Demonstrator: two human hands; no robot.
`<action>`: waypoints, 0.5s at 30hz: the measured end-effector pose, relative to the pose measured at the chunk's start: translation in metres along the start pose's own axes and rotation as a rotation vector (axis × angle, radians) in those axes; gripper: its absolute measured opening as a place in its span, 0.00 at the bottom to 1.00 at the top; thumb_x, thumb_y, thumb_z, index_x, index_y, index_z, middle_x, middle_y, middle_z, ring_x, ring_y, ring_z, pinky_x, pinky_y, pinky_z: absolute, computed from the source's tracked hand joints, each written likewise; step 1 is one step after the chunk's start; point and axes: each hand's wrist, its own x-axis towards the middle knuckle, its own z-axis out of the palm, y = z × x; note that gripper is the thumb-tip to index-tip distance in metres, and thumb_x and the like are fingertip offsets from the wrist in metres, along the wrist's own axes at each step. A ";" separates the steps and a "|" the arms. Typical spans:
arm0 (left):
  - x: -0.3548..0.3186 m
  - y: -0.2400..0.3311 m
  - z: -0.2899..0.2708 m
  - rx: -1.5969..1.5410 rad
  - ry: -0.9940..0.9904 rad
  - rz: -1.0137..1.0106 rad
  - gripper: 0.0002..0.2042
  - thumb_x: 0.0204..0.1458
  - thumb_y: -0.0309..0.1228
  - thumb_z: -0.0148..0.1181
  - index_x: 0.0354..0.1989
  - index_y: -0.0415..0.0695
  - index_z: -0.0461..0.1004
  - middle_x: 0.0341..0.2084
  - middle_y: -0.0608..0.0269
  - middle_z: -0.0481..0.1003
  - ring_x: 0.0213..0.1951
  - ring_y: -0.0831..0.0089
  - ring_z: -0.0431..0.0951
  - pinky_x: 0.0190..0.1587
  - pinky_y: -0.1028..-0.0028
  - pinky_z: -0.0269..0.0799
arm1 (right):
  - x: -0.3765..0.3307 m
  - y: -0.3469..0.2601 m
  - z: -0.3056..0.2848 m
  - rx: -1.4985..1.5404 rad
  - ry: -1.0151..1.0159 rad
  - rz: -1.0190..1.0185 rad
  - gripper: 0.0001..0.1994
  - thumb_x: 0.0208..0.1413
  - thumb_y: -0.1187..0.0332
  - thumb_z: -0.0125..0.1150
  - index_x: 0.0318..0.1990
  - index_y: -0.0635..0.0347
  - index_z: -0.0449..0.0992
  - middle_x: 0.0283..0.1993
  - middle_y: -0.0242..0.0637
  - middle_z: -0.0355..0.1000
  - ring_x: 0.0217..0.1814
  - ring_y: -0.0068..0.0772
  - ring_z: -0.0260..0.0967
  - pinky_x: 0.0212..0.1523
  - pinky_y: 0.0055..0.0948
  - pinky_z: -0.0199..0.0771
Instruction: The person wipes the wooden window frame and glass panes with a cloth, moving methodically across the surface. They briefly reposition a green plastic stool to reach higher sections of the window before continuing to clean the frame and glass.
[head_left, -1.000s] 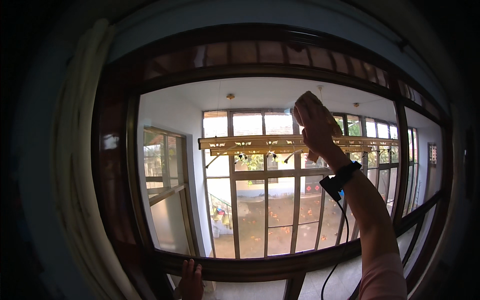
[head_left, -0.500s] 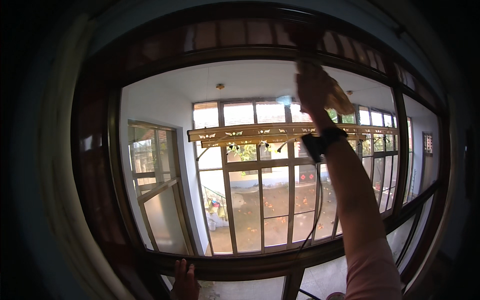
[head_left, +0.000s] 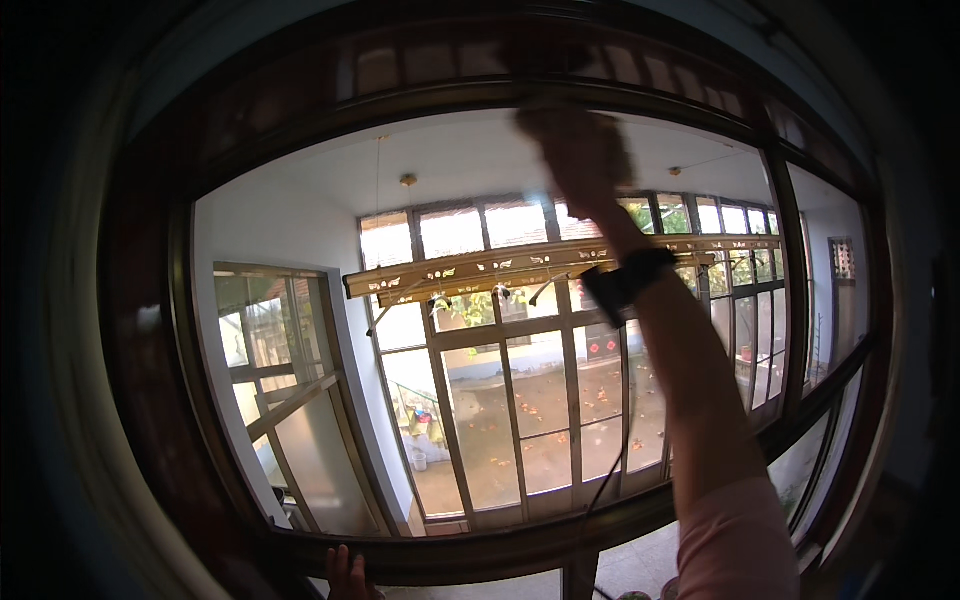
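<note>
High up, my right hand (head_left: 582,165) presses a yellowish-brown cloth (head_left: 618,150) to the top of a large window pane (head_left: 460,160), close under the upper frame rail (head_left: 440,98). Motion smears the hand and the cloth. On that wrist sits a black band with a box (head_left: 630,285), and a thin cable runs down from it. Low down, my left hand (head_left: 346,574) lies with its fingers stretched over the dark lower rail (head_left: 450,558); the rest of it is cut off by the picture's edge.
Behind the glass hangs a gold-coloured drying rack (head_left: 480,270) with several hooks. Further back, a tall paned window wall (head_left: 545,400) looks onto a yard with scattered leaves. A side window (head_left: 290,390) stands at left. A dark upright (head_left: 793,290) divides the panes at right.
My right hand has moved left along the top of the pane with the cloth. My left hand still lies on the lower rail. The view has shifted and tilted slightly.
</note>
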 end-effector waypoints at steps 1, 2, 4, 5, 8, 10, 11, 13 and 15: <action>0.000 -0.001 0.000 -0.006 -0.003 0.000 0.29 0.50 0.23 0.63 0.63 0.38 0.63 0.69 0.40 0.59 0.72 0.37 0.54 0.71 0.45 0.57 | -0.017 0.032 -0.013 -0.220 0.058 0.027 0.17 0.63 0.71 0.52 0.57 0.51 0.76 0.63 0.38 0.69 0.64 0.40 0.67 0.64 0.40 0.70; 0.001 -0.001 0.001 -0.017 0.020 0.013 0.28 0.53 0.25 0.61 0.64 0.38 0.63 0.69 0.38 0.60 0.71 0.34 0.55 0.71 0.43 0.56 | -0.031 0.059 -0.026 -0.443 0.082 0.079 0.16 0.64 0.67 0.51 0.57 0.49 0.76 0.62 0.40 0.70 0.64 0.42 0.67 0.63 0.42 0.70; 0.003 -0.001 0.000 -0.010 0.060 0.051 0.26 0.55 0.24 0.58 0.64 0.39 0.65 0.69 0.41 0.61 0.71 0.39 0.58 0.71 0.49 0.59 | -0.053 0.100 -0.047 -0.581 0.051 0.201 0.16 0.65 0.60 0.51 0.58 0.47 0.76 0.62 0.41 0.70 0.64 0.45 0.66 0.62 0.48 0.69; 0.003 0.000 -0.001 -0.008 0.077 0.069 0.25 0.56 0.24 0.57 0.64 0.39 0.66 0.69 0.42 0.61 0.70 0.41 0.59 0.71 0.52 0.60 | -0.058 0.114 -0.055 -0.495 -0.002 0.271 0.17 0.65 0.58 0.51 0.58 0.46 0.76 0.62 0.41 0.70 0.66 0.46 0.64 0.63 0.52 0.68; 0.003 0.003 -0.005 -0.033 0.085 0.071 0.25 0.56 0.22 0.57 0.64 0.37 0.65 0.68 0.42 0.62 0.70 0.39 0.59 0.70 0.51 0.60 | -0.042 0.109 -0.054 -0.448 -0.199 0.437 0.18 0.66 0.56 0.52 0.59 0.45 0.76 0.63 0.45 0.69 0.67 0.48 0.62 0.64 0.56 0.66; 0.003 0.004 -0.008 -0.024 0.080 0.060 0.26 0.55 0.23 0.57 0.64 0.38 0.65 0.68 0.42 0.62 0.70 0.39 0.59 0.70 0.51 0.60 | -0.024 0.073 -0.034 -0.557 -0.370 0.384 0.19 0.65 0.56 0.53 0.60 0.48 0.76 0.63 0.48 0.69 0.67 0.51 0.62 0.64 0.56 0.65; 0.004 0.005 -0.009 -0.023 0.072 0.061 0.26 0.55 0.23 0.58 0.65 0.38 0.65 0.68 0.42 0.62 0.70 0.39 0.59 0.71 0.51 0.60 | -0.018 0.045 -0.019 -0.512 -0.303 0.260 0.20 0.63 0.55 0.57 0.59 0.51 0.76 0.62 0.48 0.69 0.66 0.52 0.63 0.63 0.57 0.66; 0.003 0.003 -0.009 -0.046 0.029 0.038 0.25 0.59 0.27 0.56 0.65 0.37 0.64 0.69 0.42 0.61 0.71 0.38 0.58 0.71 0.49 0.57 | -0.012 -0.010 -0.001 -0.384 -0.060 -0.084 0.22 0.58 0.56 0.62 0.56 0.56 0.77 0.59 0.48 0.70 0.65 0.54 0.63 0.61 0.64 0.65; 0.002 0.001 -0.008 -0.025 0.067 0.080 0.22 0.65 0.34 0.51 0.65 0.36 0.64 0.69 0.42 0.61 0.70 0.38 0.58 0.71 0.49 0.57 | -0.013 -0.047 0.006 -0.133 0.115 -0.347 0.20 0.54 0.59 0.63 0.52 0.57 0.78 0.55 0.46 0.71 0.63 0.54 0.64 0.59 0.70 0.63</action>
